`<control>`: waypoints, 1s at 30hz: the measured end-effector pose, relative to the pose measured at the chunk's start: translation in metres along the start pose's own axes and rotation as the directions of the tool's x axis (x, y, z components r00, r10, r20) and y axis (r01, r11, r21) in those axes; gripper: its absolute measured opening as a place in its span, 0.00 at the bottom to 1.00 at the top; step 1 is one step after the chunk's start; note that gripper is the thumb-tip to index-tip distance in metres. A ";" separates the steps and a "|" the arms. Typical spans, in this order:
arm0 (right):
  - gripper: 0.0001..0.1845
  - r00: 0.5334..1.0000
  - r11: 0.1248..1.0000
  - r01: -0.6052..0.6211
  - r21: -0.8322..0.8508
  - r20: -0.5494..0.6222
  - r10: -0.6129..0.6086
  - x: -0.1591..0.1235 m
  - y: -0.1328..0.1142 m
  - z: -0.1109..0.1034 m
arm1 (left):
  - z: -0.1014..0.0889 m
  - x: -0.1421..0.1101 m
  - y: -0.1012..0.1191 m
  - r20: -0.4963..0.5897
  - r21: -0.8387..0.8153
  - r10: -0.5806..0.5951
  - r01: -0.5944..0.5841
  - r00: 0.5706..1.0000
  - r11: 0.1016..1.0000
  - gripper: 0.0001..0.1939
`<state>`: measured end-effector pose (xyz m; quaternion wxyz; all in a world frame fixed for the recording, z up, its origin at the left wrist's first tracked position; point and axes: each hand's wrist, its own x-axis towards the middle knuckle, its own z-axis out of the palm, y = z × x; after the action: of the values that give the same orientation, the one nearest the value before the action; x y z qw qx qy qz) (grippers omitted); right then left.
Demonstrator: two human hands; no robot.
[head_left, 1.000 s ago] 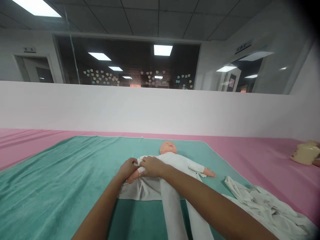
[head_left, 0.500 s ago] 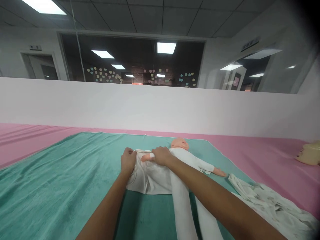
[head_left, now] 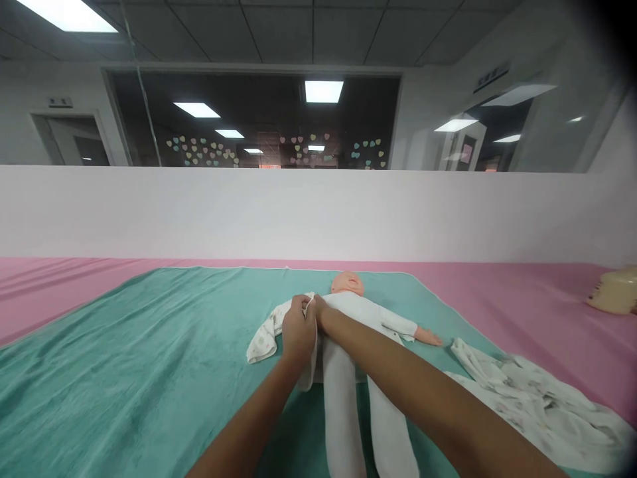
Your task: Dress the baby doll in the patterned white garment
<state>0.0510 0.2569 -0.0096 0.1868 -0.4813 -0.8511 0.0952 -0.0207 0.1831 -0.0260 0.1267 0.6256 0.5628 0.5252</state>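
A baby doll [head_left: 348,284] in a white sleepsuit [head_left: 358,372] lies on its back on a teal blanket [head_left: 124,358]. My left hand [head_left: 297,332] is closed in a pinch on the edge of the white garment's side flap [head_left: 263,335], lifting it over the doll's chest. My right hand [head_left: 321,311] is mostly hidden behind the left hand; it rests at the doll's chest and its fingers do not show. The doll's bare hand [head_left: 432,339] sticks out to the right.
A crumpled patterned white cloth [head_left: 527,405] lies at the right edge of the blanket. Pink sheeting [head_left: 522,312] covers the surface around it, with a beige object [head_left: 614,292] at far right. A white partition wall [head_left: 298,212] runs behind.
My left hand has moved right and lifted the garment flap across the doll's body. The doll's near arm, bare and visible before, is now covered. My right hand has slipped behind the left.
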 end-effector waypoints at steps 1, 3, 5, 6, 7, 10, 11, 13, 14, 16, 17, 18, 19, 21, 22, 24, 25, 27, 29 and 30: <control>0.09 1.000 1.000 0.018 0.002 0.002 -0.018 -0.008 0.002 -0.007 | 0.001 -0.001 -0.001 0.000 -0.021 -0.011 0.011 1.000 1.000 0.11; 0.11 0.998 0.998 0.064 -0.020 -0.002 -0.064 -0.029 0.014 -0.024 | 0.002 -0.001 -0.010 0.014 -0.026 -0.044 0.044 0.999 0.999 0.11; 0.13 0.993 0.997 0.072 -0.010 -0.090 -0.073 -0.055 0.038 -0.043 | 0.004 0.001 -0.022 0.036 -0.015 -0.090 0.090 0.995 0.996 0.11; 0.14 0.980 0.999 0.046 0.027 -0.195 -0.040 -0.069 0.054 -0.051 | 0.006 0.002 -0.028 0.039 -0.010 -0.114 0.115 0.993 0.993 0.11; 0.15 0.952 0.997 -0.033 0.070 -0.302 0.053 -0.082 0.071 -0.058 | 0.008 0.003 -0.032 0.035 -0.007 -0.132 0.132 0.991 0.991 0.10; 0.22 0.810 0.921 -0.352 0.165 -0.439 0.388 -0.115 0.125 -0.064 | 0.017 0.003 -0.039 0.005 -0.042 -0.120 0.120 0.993 0.992 0.08; 0.23 0.806 0.898 -0.390 0.203 -0.397 0.440 -0.122 0.140 -0.062 | 0.019 0.002 -0.039 0.007 -0.064 -0.113 0.113 0.994 0.991 0.07; 0.25 0.845 0.875 -0.410 0.258 -0.254 0.470 -0.129 0.158 -0.057 | 0.023 -0.001 -0.037 0.029 -0.098 -0.119 0.121 0.993 0.988 0.08; 0.26 0.876 0.874 -0.394 0.283 -0.173 0.451 -0.129 0.162 -0.055 | 0.025 -0.002 -0.036 0.040 -0.106 -0.128 0.132 0.991 0.986 0.09; 0.27 0.930 0.869 -0.332 0.368 -0.028 0.368 -0.125 0.159 -0.058 | 0.028 -0.005 -0.031 0.044 -0.110 -0.145 0.149 0.988 0.983 0.11; 0.28 0.949 0.852 -0.295 0.432 0.031 0.312 -0.121 0.154 -0.062 | 0.030 -0.006 -0.028 0.040 -0.112 -0.147 0.150 0.988 0.982 0.11; 0.28 0.963 0.825 -0.260 0.501 0.078 0.256 -0.116 0.148 -0.067 | 0.032 -0.006 -0.025 0.035 -0.118 -0.145 0.148 0.989 0.982 0.11; 0.27 0.972 0.793 -0.234 0.562 0.119 0.202 -0.111 0.141 -0.073 | 0.033 -0.006 -0.023 0.036 -0.130 -0.145 0.149 0.989 0.980 0.12; 0.27 0.977 0.749 -0.204 0.631 0.177 0.118 -0.101 0.128 -0.082 | 0.035 -0.003 -0.019 0.050 -0.158 -0.155 0.161 0.987 0.974 0.12; 0.27 0.979 0.745 -0.185 0.640 0.187 0.083 -0.097 0.123 -0.085 | 0.036 -0.001 -0.018 0.060 -0.174 -0.161 0.169 0.985 0.970 0.12; 0.27 0.983 0.765 -0.137 0.629 0.180 0.028 -0.088 0.116 -0.083 | 0.034 0.006 -0.016 0.074 -0.204 -0.175 0.186 0.982 0.961 0.13; 0.28 0.986 0.779 -0.110 0.617 0.165 0.009 -0.085 0.114 -0.078 | 0.031 0.010 -0.015 0.076 -0.210 -0.180 0.192 0.981 0.959 0.13; 0.30 0.994 0.800 -0.064 0.596 0.113 -0.005 -0.079 0.114 -0.066 | 0.026 0.016 -0.010 0.095 -0.236 -0.182 0.200 0.979 0.951 0.14; 0.30 0.997 0.806 -0.036 0.590 0.071 -0.007 -0.075 0.115 -0.053 | 0.021 0.018 0.000 0.152 -0.283 -0.159 0.197 0.976 0.939 0.16; 0.30 0.998 0.806 -0.025 0.592 0.057 -0.011 -0.074 0.116 -0.048 | 0.019 0.017 0.006 0.187 -0.290 -0.130 0.181 0.974 0.940 0.16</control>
<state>0.1960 0.2527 -0.0224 0.3024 -0.3995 -0.7822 0.3702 -0.0048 0.2032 -0.0208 0.3089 0.5933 0.5103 0.5405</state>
